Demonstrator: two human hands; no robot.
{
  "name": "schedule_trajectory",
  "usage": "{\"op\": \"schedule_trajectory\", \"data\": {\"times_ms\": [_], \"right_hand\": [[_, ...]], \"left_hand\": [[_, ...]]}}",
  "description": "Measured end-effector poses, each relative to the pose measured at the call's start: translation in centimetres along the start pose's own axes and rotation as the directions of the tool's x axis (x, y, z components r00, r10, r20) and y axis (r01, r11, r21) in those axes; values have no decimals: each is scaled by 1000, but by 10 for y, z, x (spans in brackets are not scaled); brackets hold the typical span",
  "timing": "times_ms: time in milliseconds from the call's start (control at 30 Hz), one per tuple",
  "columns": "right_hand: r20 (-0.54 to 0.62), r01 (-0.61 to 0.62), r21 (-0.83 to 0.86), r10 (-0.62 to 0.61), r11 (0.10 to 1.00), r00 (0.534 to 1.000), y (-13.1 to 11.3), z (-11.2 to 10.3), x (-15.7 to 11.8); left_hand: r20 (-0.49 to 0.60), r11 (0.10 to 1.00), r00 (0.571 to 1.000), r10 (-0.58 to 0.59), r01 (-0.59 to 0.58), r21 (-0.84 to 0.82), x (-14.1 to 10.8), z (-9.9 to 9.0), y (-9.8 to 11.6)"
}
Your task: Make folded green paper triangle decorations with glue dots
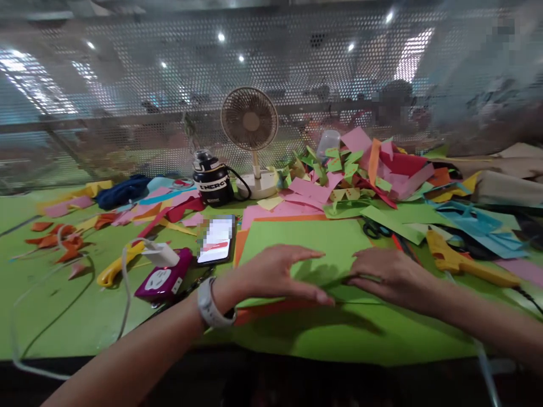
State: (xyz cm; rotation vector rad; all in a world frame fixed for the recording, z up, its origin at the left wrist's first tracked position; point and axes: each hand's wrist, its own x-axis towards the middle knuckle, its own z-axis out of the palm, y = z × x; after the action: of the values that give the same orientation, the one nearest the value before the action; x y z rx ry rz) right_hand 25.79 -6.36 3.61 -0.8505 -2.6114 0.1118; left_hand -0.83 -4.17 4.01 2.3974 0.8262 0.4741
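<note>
A stack of coloured paper lies in front of me, with a light green sheet [305,234] on top and an orange sheet [271,310] showing at its edges. Over the green sheet hovers my left hand [278,274], open, thumb and fingers apart, with nothing between them; a pale wristband is on that wrist. My right hand [382,277] is bent above the sheet's right part. Its thumb and fingertips come together in a pinch, and I cannot make out anything held there. Scissors [375,230] lie just beyond the right hand.
A phone [216,240], a purple box [165,277] with a white plug, and a yellow-handled tool [121,265] lie left. A black bottle [212,181] and a fan [250,121] stand behind. Paper scraps [314,189] heap at the back; a yellow glue gun [466,263] lies right.
</note>
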Motion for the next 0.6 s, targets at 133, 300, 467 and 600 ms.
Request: {"op": "schedule_trajectory", "data": {"times_ms": [133, 300, 467, 600], "right_hand": [[-52, -84, 178, 95, 980, 994, -9, -16, 1], [29, -354, 366, 370, 861, 929, 16, -24, -10], [32, -259, 378, 267, 889, 963, 40, -5, -19], [27, -257, 393, 269, 883, 963, 34, -2, -21]], "left_hand": [[20, 993, 999, 40, -42, 109, -12, 15, 4], [-201, 995, 975, 92, -98, -22, -21, 17, -27], [-21, 988, 993, 117, -114, 104, -30, 13, -46], [-83, 998, 995, 56, -53, 40, -36, 16, -42]]}}
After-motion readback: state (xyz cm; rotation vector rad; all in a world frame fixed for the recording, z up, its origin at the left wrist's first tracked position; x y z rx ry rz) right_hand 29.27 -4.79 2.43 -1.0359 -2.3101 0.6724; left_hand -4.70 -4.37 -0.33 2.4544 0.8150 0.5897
